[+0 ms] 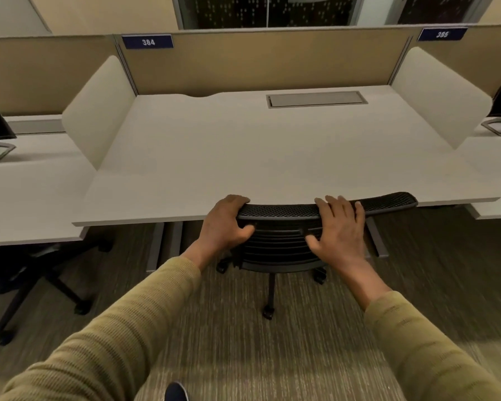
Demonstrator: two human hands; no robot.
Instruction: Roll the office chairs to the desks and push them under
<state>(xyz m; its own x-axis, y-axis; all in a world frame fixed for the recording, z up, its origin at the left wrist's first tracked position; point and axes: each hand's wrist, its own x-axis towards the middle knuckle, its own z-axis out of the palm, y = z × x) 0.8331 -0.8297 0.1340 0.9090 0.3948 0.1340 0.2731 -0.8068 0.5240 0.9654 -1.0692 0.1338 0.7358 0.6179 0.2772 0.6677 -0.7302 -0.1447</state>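
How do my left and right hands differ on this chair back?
The left hand curls over the top left corner of the chair back, gripping. The right hand lies flatter, fingers spread, nearer the middle. Both sit on the top edge, thumbs on the rear face.

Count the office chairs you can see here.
2. A mesh-back office chair at desk 384, left hand gripping it, right hand resting on it; a second office chair under the left desk, partly hidden.

Left hand [225, 224], right hand [341, 228] on chair [281, 244]
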